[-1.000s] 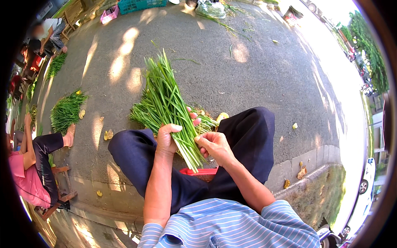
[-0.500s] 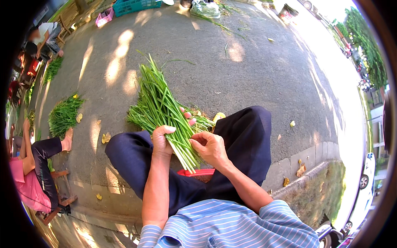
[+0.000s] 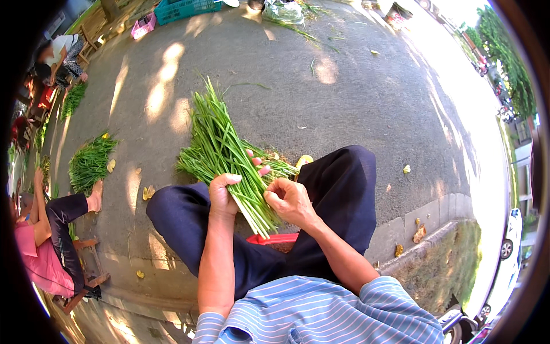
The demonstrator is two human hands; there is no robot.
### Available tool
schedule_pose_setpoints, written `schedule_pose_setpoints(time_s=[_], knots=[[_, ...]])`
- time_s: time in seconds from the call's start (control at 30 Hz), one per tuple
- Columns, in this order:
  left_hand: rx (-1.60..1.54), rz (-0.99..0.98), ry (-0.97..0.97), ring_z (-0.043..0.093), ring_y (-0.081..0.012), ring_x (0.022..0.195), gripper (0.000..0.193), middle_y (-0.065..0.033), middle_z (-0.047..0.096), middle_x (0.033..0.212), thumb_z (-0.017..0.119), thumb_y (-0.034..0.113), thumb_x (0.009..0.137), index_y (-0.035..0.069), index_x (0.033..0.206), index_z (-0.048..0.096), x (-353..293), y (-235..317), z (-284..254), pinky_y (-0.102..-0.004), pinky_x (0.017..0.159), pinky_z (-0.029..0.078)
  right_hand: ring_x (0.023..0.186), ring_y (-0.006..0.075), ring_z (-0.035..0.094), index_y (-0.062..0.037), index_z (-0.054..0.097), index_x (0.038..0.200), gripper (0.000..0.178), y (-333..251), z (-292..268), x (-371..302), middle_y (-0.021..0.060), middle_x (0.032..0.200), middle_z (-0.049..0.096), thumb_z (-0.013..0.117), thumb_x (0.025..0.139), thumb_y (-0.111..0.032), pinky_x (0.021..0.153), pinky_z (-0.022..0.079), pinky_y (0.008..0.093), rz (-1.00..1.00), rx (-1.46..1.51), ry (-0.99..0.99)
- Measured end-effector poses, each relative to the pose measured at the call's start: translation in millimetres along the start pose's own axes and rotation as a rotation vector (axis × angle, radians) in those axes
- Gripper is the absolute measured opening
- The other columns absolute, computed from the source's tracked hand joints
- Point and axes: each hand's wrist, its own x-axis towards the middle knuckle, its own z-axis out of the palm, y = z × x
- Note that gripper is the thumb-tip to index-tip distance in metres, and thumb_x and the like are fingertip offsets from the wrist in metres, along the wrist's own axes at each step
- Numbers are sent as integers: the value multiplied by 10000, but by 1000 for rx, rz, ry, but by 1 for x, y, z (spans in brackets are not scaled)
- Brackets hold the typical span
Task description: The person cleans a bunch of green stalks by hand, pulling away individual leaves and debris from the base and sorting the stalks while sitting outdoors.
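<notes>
A thick bunch of garlic chives (image 3: 220, 135) lies slanted in my left hand (image 3: 223, 195), pale stem ends toward me and green leaves pointing away. My left thumb rests across the top, and the fingertips show at the bunch's right side. Against that right edge, just above the pale ends, my right hand (image 3: 291, 202) is closed in a pinch at the stems. The exact blade between its fingertips is too small to make out. More loose chives (image 3: 281, 167) lie on the ground behind the bunch, partly hidden by it.
My bent knees (image 3: 349, 183) flank the bunch. A red plastic edge (image 3: 272, 238) shows below the stems. At left, a seated person in pink (image 3: 43, 252) is beside another chive heap (image 3: 91, 163). A teal crate (image 3: 186, 10) stands far off; a kerb (image 3: 424, 243) runs at right.
</notes>
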Motion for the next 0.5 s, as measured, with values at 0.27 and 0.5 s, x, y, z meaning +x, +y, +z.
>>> schedule_pose_setpoints(time_s=[0.27,0.5], knots=[[63,0,2,535,-454,1119,647,-171,603,1074,559,62,618,1,1259,492,-2,7,-1,-516,966,464,560,117,600,2,573,813,52,-7,-37,-11,60,694,610,595,857,-11,524,523,254,77,656,69],[-48,-19,-79,540,-454,1114,632,-181,608,1071,562,58,622,-4,1248,498,-8,14,6,-539,957,467,626,78,610,-11,588,892,57,-32,-76,-5,25,741,624,624,861,19,568,508,217,-179,501,484]])
